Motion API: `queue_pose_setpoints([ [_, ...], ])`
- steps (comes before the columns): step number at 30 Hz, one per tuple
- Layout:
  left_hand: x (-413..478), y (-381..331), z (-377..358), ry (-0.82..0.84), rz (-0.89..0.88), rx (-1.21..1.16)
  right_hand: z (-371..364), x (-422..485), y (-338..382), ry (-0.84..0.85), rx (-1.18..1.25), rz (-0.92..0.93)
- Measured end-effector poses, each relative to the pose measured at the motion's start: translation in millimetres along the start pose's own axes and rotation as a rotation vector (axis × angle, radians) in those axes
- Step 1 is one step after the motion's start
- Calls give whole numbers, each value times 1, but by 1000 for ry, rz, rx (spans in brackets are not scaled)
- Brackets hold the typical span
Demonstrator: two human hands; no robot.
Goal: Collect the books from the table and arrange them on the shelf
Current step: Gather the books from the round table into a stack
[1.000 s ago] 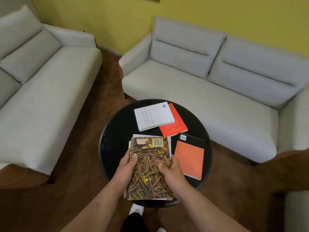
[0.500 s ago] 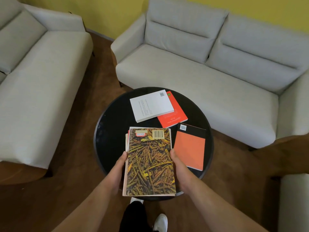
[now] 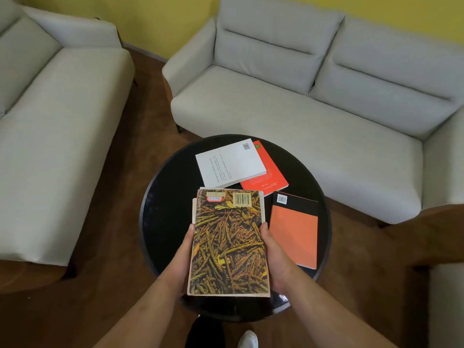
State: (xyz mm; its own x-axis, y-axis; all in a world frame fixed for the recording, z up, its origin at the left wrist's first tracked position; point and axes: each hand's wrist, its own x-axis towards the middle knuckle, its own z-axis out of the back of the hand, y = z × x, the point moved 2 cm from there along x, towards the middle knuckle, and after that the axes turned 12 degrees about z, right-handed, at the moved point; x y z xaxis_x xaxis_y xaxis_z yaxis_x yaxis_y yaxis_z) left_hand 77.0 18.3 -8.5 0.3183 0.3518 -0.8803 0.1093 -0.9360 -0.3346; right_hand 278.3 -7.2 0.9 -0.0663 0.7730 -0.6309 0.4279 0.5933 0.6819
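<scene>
Room: yellow wall, wooden floor, two grey sofas (image 3: 301,116), and a round black desk (image 3: 165,222) between them. No shelf is in view.

Item in hand: a stack of books (image 3: 228,242), held over the near part of the desk, apparently just clear of it. The left hand (image 3: 182,257) and right hand (image 3: 273,257) clasp its two long sides, thumbs along the edges. The fingers pass underneath and cannot be seen, but both hands are plainly grasping the stack.

Orientation: the top cover faces up. The long axis runs straight away from the person, with the barcode end pointing toward the far sofa.

Outstanding: a white book (image 3: 229,163) lies partly over a red book (image 3: 271,179), and an orange book (image 3: 293,234) lies just right of the stack.

Risk: the lower volumes are out of line, their edges showing at the stack's left and far sides. Held by the sides only, one could slip out if the stack tilts. Freeing a hand for the other books would weaken the hold further.
</scene>
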Motion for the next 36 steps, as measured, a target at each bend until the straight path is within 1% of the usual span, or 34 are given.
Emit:
queue_pose_setpoints([
  [2,0,-9,5,-12,0,111,3,4,5,26,-47,-5],
  [3,1,-16,8,-45,4,167,9,7,5,34,-114,0],
  [4,4,-26,15,-93,-1,217,13,9,9,41,-185,10],
  [5,7,-39,20,-170,-26,251,20,13,15,10,-255,32],
  [6,13,-59,25,-276,-99,253,28,15,23,-61,-306,68],
  [7,19,-81,27,-374,-181,237,37,19,33,-170,-348,115],
  [8,30,-104,29,-438,-243,235,47,23,42,-297,-411,169],
  [9,40,-128,24,-471,-290,273,62,28,50,-439,-507,195],
  [10,51,-151,16,-489,-327,351,77,34,54,-563,-633,175],
  [12,74,-188,-1,-510,-401,604,105,45,53,-699,-874,16],
  [14,105,-215,-15,-498,-418,841,123,53,46,-745,-1011,-159],
  [16,135,-237,-20,-506,-406,1036,127,59,41,-780,-998,-238],
  [19,170,-253,-23,-563,-364,1243,132,66,32,-785,-981,-303],
  [22,176,-256,-34,-660,-404,1499,142,68,23,-827,-905,-301],
  [24,178,-258,-37,-719,-387,1591,143,65,23,-824,-829,-263],
  [26,176,-261,-36,-741,-316,1556,137,63,24,-807,-742,-221],
  [28,171,-260,-34,-773,-218,1570,135,63,22,-798,-717,-213],
  [30,168,-257,-33,-778,-159,1610,138,66,17,-787,-644,-170],
  [31,168,-255,-31,-773,-155,1593,138,65,16,-794,-601,-157],
  [33,168,-252,-26,-712,-125,1500,138,64,17,-801,-548,-135],
  [36,164,-255,-19,-524,-140,1143,129,60,24,-800,-460,-96],
])
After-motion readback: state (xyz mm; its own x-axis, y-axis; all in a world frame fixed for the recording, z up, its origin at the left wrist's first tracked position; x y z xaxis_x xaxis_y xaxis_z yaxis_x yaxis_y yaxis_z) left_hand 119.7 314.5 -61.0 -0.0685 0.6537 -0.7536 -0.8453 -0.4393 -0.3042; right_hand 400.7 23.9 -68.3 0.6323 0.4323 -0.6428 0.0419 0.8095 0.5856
